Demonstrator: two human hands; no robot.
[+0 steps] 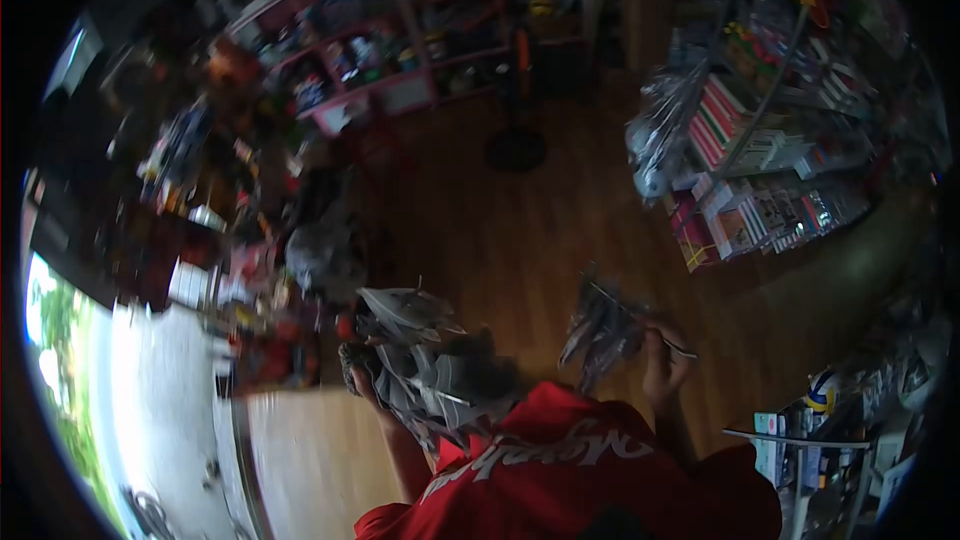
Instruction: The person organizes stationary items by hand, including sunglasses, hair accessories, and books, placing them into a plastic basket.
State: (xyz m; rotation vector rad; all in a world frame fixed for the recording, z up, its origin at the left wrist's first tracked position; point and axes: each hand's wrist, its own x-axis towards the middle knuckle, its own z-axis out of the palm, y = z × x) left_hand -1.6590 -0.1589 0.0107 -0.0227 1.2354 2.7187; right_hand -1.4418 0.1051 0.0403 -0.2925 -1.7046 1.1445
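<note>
On the left, my left hand (368, 388) is closed on a bundle of grey, flat, overlapping pieces (435, 380); their kind is not clear. The bundle hangs in front of my red shirt and hides most of my fingers. To the right, my right hand (668, 365) pinches a smaller dark grey bundle (605, 330) that has a shiny, plastic-like look. A thin pale edge shows by its fingers. The two bundles are apart from each other, and motion blurs both.
Wooden floor (470, 210) spreads ahead, with a standing fan (516, 145) on it. Pink shelves (430, 70) line the back. A rack of books (745, 135) stands at right, a low shelf (810, 440) nearer. Mixed goods (270, 270) crowd the left beside a bright doorway.
</note>
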